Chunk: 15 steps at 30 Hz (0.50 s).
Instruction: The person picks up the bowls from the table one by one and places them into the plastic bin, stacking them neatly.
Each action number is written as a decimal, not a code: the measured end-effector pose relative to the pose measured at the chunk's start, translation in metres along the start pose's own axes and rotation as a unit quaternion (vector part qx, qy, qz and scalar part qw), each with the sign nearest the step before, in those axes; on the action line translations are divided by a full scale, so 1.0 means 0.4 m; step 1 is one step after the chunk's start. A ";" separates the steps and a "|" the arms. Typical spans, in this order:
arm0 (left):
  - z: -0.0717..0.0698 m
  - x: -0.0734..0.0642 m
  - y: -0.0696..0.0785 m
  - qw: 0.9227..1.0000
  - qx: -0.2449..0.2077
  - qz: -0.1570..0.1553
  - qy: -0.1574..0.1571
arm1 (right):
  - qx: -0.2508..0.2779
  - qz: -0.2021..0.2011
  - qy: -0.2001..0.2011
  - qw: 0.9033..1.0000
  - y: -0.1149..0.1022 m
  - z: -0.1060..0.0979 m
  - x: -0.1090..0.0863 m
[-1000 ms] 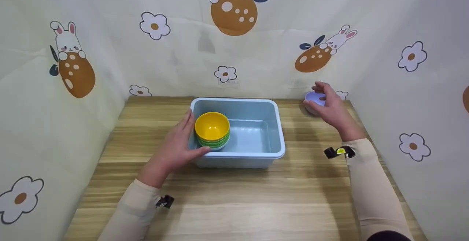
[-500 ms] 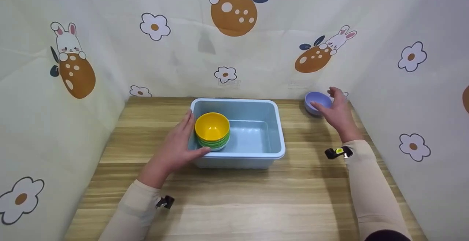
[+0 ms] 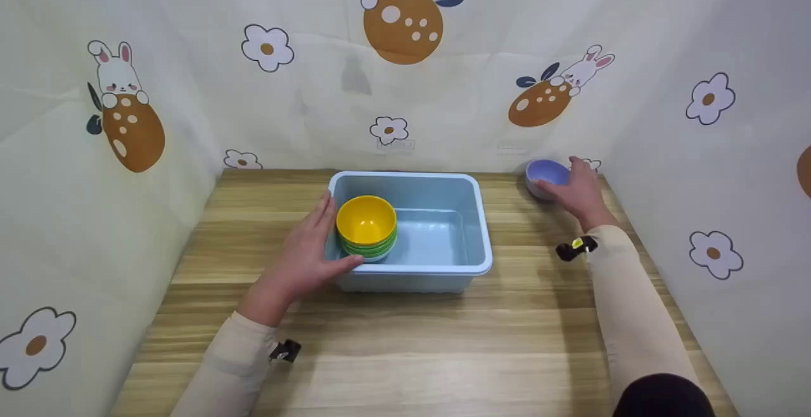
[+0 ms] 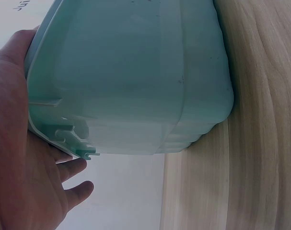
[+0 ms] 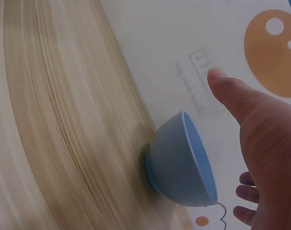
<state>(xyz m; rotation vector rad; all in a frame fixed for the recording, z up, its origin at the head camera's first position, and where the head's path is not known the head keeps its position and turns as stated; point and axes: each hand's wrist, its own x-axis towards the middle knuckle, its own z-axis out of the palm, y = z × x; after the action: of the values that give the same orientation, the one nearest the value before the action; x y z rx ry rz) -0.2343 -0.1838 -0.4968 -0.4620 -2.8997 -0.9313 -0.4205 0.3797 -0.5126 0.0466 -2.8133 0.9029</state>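
A light-blue plastic bin (image 3: 437, 269) stands on the table. My left hand (image 3: 301, 249) rests against its front-left corner, fingers along the left side and thumb over the front rim. The left wrist view shows the same hand (image 4: 28, 143) at the rim of the bin (image 4: 121, 76), fingers loosely extended. Inside the bin, at the left, sits a stack of bowls (image 3: 367, 220), yellow on top with green below. At the back right, a small purple-blue bowl (image 3: 537, 186) stands upright. My right hand (image 3: 583, 194) hovers beside it; in the right wrist view the bowl (image 5: 176, 160) is apart from the fingers.
The wood-grain table (image 3: 405, 347) ends at a printed fabric backdrop (image 3: 304, 106) behind and on both sides. The small bowl stands close to the back one. Free tabletop lies in front of the bin and between bin and bowl.
My right hand has drawn back to the right from over the small bowl, baring more of it, then dipped slightly beside it. The left hand, bin and stack have stayed in place.
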 end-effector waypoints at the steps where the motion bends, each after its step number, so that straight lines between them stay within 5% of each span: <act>1: 0.000 0.000 0.000 1.000 0.000 0.002 0.000 | -0.008 0.002 -0.005 1.000 0.002 0.001 0.005; 8: 0.000 -0.002 0.002 1.000 0.003 0.000 -0.005 | -0.049 0.043 -0.067 0.996 0.003 0.008 0.039; 15: -0.003 0.000 0.001 1.000 -0.004 -0.004 -0.008 | -0.064 0.058 -0.085 0.993 -0.010 0.012 0.055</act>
<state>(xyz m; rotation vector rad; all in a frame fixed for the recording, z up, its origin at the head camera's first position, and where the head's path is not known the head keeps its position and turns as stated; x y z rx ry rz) -0.2341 -0.1843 -0.4957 -0.4605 -2.9149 -0.9437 -0.4426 0.3744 -0.5100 -0.0625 -3.0546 0.7719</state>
